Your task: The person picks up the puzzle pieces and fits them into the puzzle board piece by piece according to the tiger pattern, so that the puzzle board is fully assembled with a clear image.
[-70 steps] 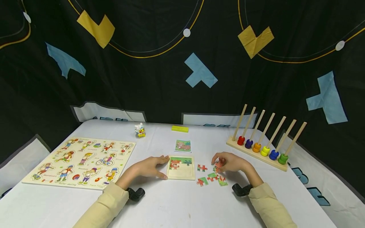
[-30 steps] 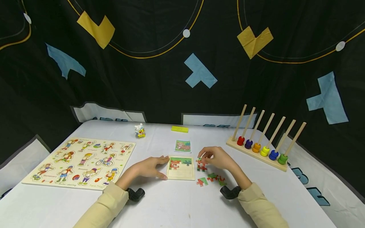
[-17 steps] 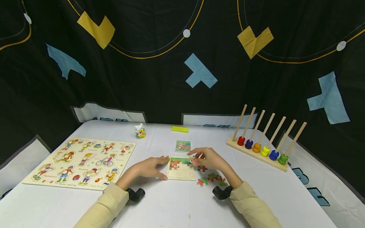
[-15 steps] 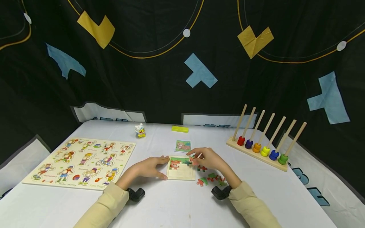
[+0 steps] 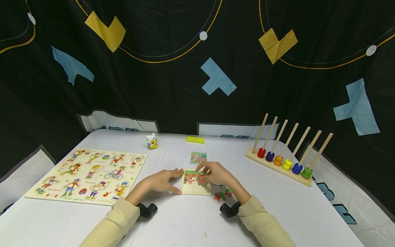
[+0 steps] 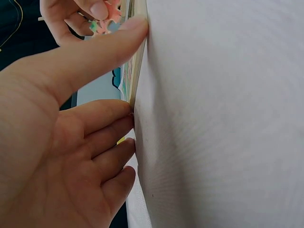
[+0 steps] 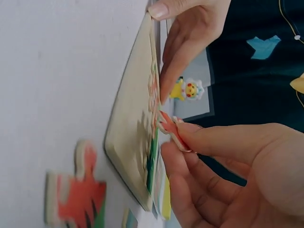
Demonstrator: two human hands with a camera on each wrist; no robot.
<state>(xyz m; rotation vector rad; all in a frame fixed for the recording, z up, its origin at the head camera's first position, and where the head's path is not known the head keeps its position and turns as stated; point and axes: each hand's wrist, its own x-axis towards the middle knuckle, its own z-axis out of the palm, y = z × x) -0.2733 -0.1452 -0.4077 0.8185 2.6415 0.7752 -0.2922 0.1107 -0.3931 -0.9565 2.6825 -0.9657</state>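
My left hand (image 5: 163, 180) rests at the left edge of a small wooden puzzle board (image 5: 194, 189), fingers extended; in the left wrist view the thumb (image 6: 133, 29) touches the board's side. Several joined pieces (image 5: 189, 176) fill the board's upper part, while bare wood shows below. Over the board's upper right, my right hand (image 5: 217, 173) pinches a red-orange jigsaw piece (image 7: 171, 128) between thumb and fingers. That piece is tilted close above the laid pieces in the right wrist view. Loose jigsaw pieces (image 5: 218, 197) lie right of the board, partly hidden by the right hand and wrist.
Behind the board lie a picture card (image 5: 198, 157) and a yellow block (image 5: 195, 140). A small white and yellow figurine (image 5: 152, 141) stands farther left. A large picture puzzle board (image 5: 102, 195) covers the left side; a pegged wooden stand with coloured rings (image 5: 279, 167) is at right.
My right hand took a piece from the loose ones at right, passed it leftward, and is now over the board with it. The left hand has stayed at the board's edge.
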